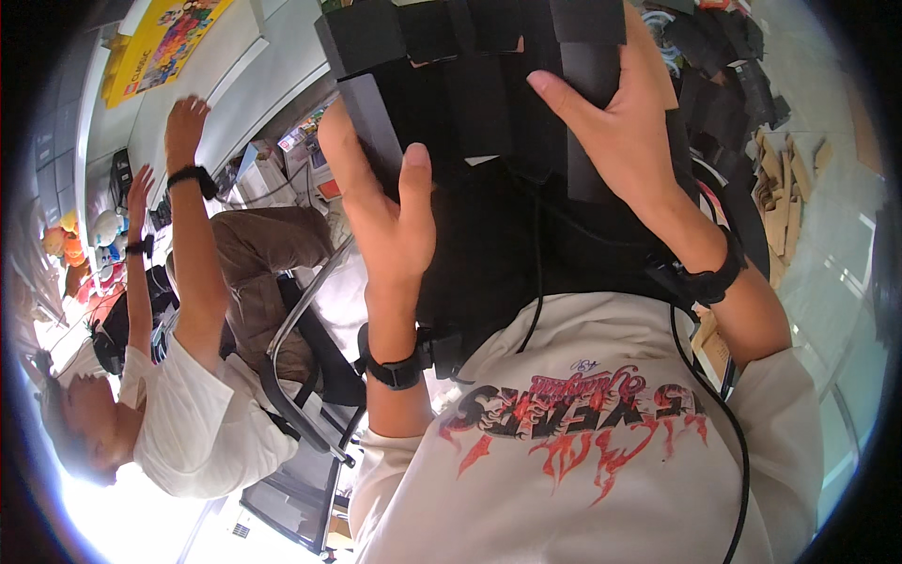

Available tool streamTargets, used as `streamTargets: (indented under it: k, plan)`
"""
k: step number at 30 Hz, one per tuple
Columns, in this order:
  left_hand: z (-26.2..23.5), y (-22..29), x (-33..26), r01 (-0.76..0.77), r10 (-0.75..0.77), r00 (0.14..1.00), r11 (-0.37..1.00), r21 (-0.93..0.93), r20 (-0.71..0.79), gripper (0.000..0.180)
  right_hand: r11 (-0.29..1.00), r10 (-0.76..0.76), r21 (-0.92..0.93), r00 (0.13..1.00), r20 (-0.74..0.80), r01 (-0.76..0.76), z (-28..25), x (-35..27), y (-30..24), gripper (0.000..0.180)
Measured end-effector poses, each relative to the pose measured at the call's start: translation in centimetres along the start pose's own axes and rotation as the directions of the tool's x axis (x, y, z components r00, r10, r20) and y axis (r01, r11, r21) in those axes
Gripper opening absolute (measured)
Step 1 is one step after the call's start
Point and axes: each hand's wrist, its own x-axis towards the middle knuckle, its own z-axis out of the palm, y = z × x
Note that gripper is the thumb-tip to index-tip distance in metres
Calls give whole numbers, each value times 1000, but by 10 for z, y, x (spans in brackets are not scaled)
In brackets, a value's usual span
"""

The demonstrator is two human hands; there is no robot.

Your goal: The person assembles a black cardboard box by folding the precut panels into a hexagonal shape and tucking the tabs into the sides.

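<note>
A black cardboard box [451, 108] with folded flaps and slots is held up in front of my torso, its top cut off by the upper edge of the view. My left hand [390, 211] grips its left side wall, thumb on the near side and fingers mostly hidden behind the panel. On the other side my right hand [625, 136] holds the right wall, its thumb reaching over the inner face and its fingers out of sight. Both wrists wear black straps with small devices, and a thin black cable hangs below the box.
At left a co-worker in a white shirt [211, 428] sits on a chair with raised arms, beside a white table [225, 80] bearing a yellow box [164, 47]. Black cardboard pieces [723, 113] and brown cardboard pieces [785, 193] lie on the floor at right.
</note>
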Motion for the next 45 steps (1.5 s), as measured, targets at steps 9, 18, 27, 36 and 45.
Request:
streamTargets:
  k: [9, 18, 27, 36, 45]
  plan:
    - [-3, 15, -2, 42, -45, 989, 999, 28, 138, 56, 980, -139, -146, 990, 6, 138, 3, 2, 0, 71]
    - [-5, 9, 0, 76, -75, 996, 997, -33, 48, 53, 999, -36, -8, 999, 30, 36, 11, -3, 6, 66]
    - [-6, -2, 0, 9, -10, 1000, 998, 55, 26, 51, 954, 216, 188, 969, 119, -236, 9, -9, 5, 30]
    - [-2, 9, -2, 29, -29, 1000, 996, 83, 2, 50, 969, 232, 60, 968, 99, -238, 9, -4, 1, 37]
    - [-8, 6, 4, 197, -200, 969, 980, -39, -142, 46, 997, -80, 20, 996, -43, 81, 6, 5, 5, 58]
